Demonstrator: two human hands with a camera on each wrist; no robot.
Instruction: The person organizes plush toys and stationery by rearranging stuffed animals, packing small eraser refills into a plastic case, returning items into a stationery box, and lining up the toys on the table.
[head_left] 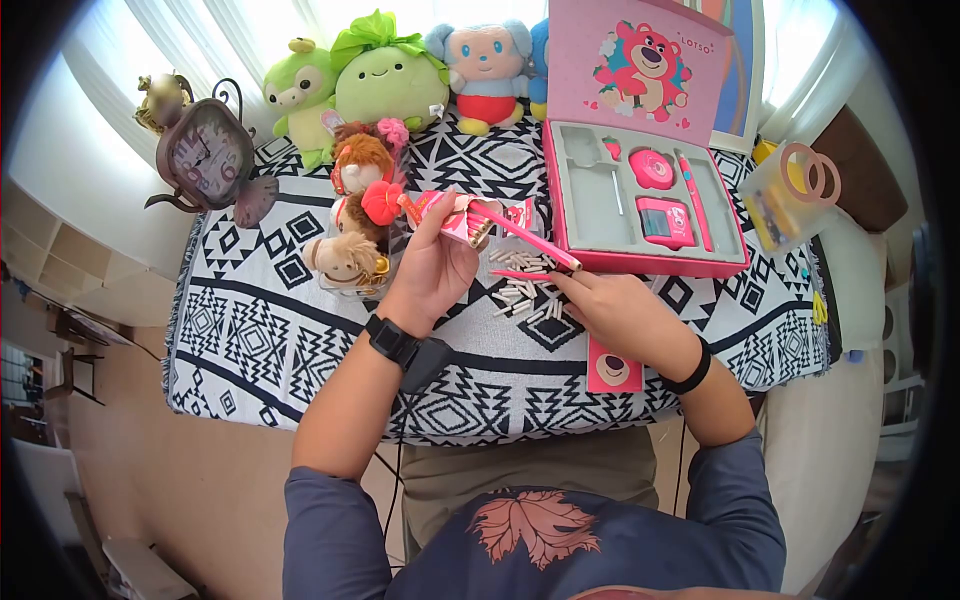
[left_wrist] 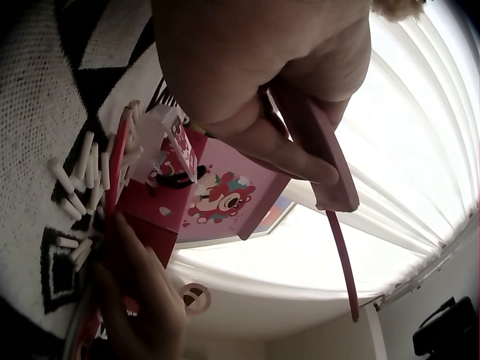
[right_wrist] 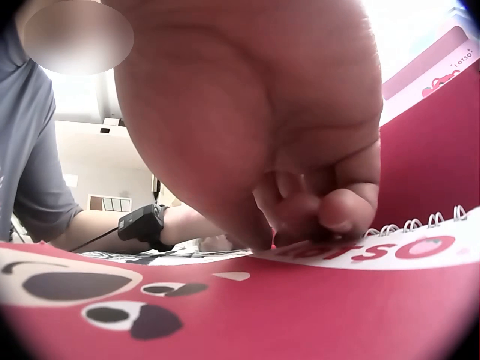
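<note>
In the head view my left hand [head_left: 440, 270] grips a small pink carton [head_left: 462, 222] of pencils, their ends showing at its opening. One long pink pencil [head_left: 535, 245] sticks far out of it towards the right. My right hand [head_left: 625, 315] pinches a thin, pointed pink stick [head_left: 518, 274] low over a pile of short white sticks [head_left: 515, 298] on the patterned cloth. A small clear case [left_wrist: 156, 135] with a bear print stands beside the pile in the left wrist view. Under the right hand lies a pink spiral notebook [right_wrist: 300, 315] with a bear face.
An open pink gift box [head_left: 650, 268] with stationery in its tray stands at the right. Plush toys [head_left: 390, 85] line the back, with small horse plushes [head_left: 355, 215] at the left. A clock [head_left: 205, 150] stands back left, a clear container [head_left: 790, 200] at far right.
</note>
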